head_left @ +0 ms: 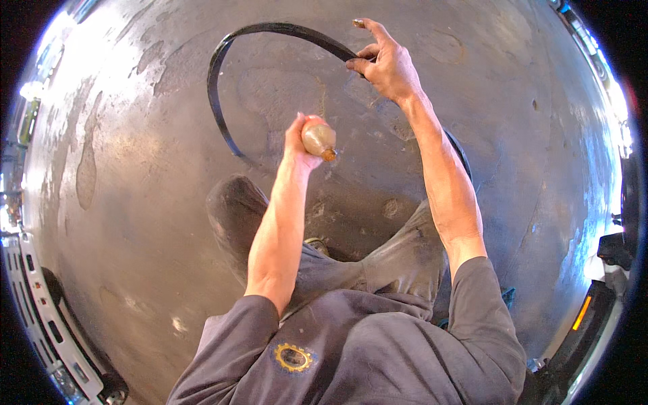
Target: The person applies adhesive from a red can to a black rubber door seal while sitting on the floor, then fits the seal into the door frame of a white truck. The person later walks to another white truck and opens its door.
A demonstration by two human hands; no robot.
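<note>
currently the black strip (270,28) makes an arch leftward from the right hand (391,71), which pinches it, then curves down outside the left hand (297,143), itself apart from the strip and closed around a tan bottle (317,137) (whose brown tip (329,155) points rather toward the body).

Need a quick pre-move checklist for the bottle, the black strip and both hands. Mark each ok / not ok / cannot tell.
1. Bottle secured: ok. Left hand is wrapped around the tan-and-red bottle.
2. Strip gripped: ok. Right hand pinches the curved black strip.
3. Bottle tip apart from the strip: ok. It sits inside the arc, touching none of it.
4. Right index fingertip clean: not ok. It carries a brown smear.
5. Bottle tip open or capped: cannot tell. Too small and blurred.
6. Whole strip in sight: not ok. The right forearm appears to cover part.
</note>
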